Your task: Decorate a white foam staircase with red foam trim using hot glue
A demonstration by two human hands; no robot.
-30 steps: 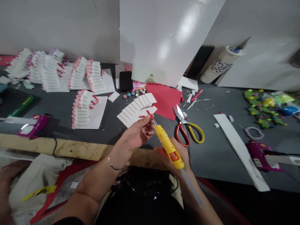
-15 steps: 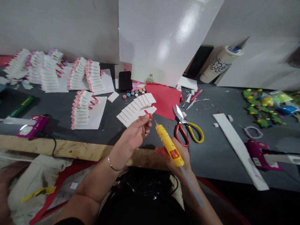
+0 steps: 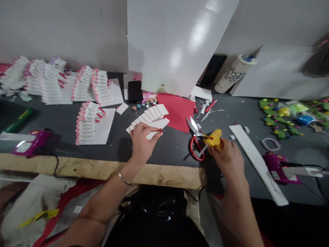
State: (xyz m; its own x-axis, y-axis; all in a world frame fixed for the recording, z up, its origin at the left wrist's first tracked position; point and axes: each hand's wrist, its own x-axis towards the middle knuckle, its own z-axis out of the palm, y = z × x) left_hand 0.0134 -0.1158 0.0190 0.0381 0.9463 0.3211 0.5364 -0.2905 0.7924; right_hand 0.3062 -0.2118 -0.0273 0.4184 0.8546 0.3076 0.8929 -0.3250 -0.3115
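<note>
My left hand (image 3: 145,142) pinches a small red piece (image 3: 160,130) between thumb and fingertips, over the near edge of a white fan of strips (image 3: 150,115). My right hand (image 3: 227,156) is closed around a yellow glue gun (image 3: 214,139), its clear glue stick pointing left over the scissors (image 3: 196,149). The gun covers part of the scissors' yellow handle. Behind the hands a red sheet (image 3: 177,113) lies flat, touching the white fan's right side.
Finished-looking white fans with pink edges (image 3: 87,123) lie at the left. A long white strip (image 3: 257,164) and a purple power socket (image 3: 279,168) are at the right. A patterned cup (image 3: 232,73) leans at the back, beside green decorations (image 3: 277,118).
My right hand has moved right with the glue gun, which has turned so its glue stick points left. My left hand has turned palm down and shifted slightly left, still pinching the red piece.
</note>
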